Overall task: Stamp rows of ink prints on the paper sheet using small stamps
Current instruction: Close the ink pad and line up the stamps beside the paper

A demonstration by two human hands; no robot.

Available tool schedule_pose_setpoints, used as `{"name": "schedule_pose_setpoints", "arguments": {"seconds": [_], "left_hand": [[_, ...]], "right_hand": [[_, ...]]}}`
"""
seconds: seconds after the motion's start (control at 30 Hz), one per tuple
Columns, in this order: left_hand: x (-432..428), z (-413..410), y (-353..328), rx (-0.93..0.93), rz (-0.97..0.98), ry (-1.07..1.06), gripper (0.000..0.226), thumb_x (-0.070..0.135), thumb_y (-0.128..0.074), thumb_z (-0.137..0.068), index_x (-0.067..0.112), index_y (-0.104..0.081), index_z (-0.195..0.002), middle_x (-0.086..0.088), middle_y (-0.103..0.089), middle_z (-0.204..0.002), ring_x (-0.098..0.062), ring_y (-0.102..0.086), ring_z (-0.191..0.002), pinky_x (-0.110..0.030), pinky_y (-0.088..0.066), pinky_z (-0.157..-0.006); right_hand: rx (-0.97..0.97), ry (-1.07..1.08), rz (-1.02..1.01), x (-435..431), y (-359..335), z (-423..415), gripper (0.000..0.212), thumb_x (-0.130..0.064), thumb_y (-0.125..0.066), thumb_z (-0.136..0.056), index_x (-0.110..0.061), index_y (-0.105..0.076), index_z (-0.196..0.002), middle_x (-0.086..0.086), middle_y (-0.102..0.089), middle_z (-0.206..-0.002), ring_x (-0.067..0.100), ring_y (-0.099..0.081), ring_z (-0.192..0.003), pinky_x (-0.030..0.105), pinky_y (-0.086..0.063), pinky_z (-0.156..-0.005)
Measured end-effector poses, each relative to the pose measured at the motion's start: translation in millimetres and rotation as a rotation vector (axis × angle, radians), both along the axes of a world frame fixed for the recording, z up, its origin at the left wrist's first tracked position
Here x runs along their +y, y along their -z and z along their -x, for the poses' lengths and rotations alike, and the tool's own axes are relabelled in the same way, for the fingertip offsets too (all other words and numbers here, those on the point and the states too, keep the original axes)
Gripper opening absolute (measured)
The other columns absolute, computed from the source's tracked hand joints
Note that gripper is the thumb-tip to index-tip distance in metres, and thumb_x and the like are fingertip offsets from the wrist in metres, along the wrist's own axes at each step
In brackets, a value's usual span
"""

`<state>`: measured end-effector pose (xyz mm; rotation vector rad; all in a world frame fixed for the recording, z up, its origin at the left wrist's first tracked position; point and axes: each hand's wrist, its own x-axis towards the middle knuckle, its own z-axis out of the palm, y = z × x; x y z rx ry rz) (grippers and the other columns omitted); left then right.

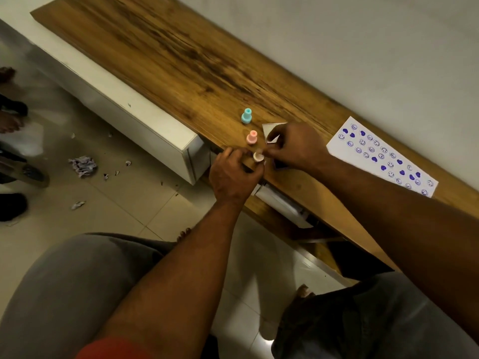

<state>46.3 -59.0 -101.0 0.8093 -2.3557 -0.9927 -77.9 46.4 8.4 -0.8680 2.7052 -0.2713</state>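
Currently our left hand [234, 174] and right hand [295, 146] both pinch a beige stamp [258, 156] at the wooden table [181, 63] edge; printed paper sheet [381, 156] lies right of it.

Dim warm light, possibly motion-blurred, wide-angle skew.

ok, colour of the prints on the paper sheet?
Blue-purple hearts and smileys on the paper sheet, head view.
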Motion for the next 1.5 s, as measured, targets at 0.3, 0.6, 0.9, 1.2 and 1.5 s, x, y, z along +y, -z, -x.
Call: {"name": "schedule_pose_setpoints", "arguments": {"seconds": [0.3, 0.6, 0.9, 1.2, 1.5], "left_hand": [[45, 3, -3, -0.052, -0.064, -0.211, 0.142, 0.097, -0.068, -0.057, 0.02, -0.017, -0.165, -0.013, -0.016, -0.172, -0.035, -0.018, -0.156, -0.046, -0.018, -0.118], [60, 21, -9, -0.157, -0.171, -0.249, 0.163, 0.099, -0.07, -0.05, 0.018, 0.008, -0.168, -0.018, 0.015, -0.174, -0.039, 0.006, -0.162, -0.06, -0.018, -0.123], [61, 20, -11, -0.154, -0.212, -0.232, 0.159, 0.094, -0.075, -0.053, 0.021, 0.01, -0.167, -0.013, 0.014, -0.174, -0.037, 0.006, -0.162, -0.062, -0.016, -0.123], [60, 18, -14, -0.135, -0.207, -0.235, 0.159, 0.089, -0.079, -0.052, 0.022, 0.007, -0.168, -0.013, 0.013, -0.175, -0.038, 0.002, -0.161, -0.064, -0.019, -0.121], [58, 15, -8, -0.129, -0.204, -0.19, 0.156, 0.088, -0.077, -0.055, 0.019, 0.003, -0.169, -0.013, 0.009, -0.175, -0.037, -0.002, -0.162, -0.061, -0.02, -0.122]], "right_hand": [[0.055, -0.217, -0.056, 22, 8, 60, 0.063, -0.047, -0.066, -0.097, -0.025, -0.049, -0.152, 0.0, -0.053, -0.152, 0.025, -0.047, -0.14, 0.04, -0.042, -0.11], [0.025, -0.253, -0.043, 16, 19, 66, 0.066, -0.04, -0.073, -0.093, -0.022, -0.048, -0.152, 0.002, -0.056, -0.15, 0.024, -0.052, -0.135, 0.037, -0.043, -0.108], [0.11, -0.27, -0.027, 17, 3, 71, 0.042, -0.033, -0.074, -0.093, -0.019, -0.067, -0.132, 0.013, -0.059, -0.129, 0.031, -0.057, -0.116, 0.039, -0.049, -0.092], [0.226, -0.459, -0.024, 58, -9, 29, 0.025, -0.032, -0.069, -0.092, -0.017, -0.073, -0.112, 0.005, -0.073, -0.109, 0.027, -0.068, -0.094, 0.038, -0.055, -0.073], [0.092, -0.438, -0.057, 71, 1, 15, 0.041, -0.043, -0.068, -0.095, -0.017, -0.065, -0.127, 0.006, -0.068, -0.128, 0.027, -0.064, -0.114, 0.043, -0.055, -0.089]]}}
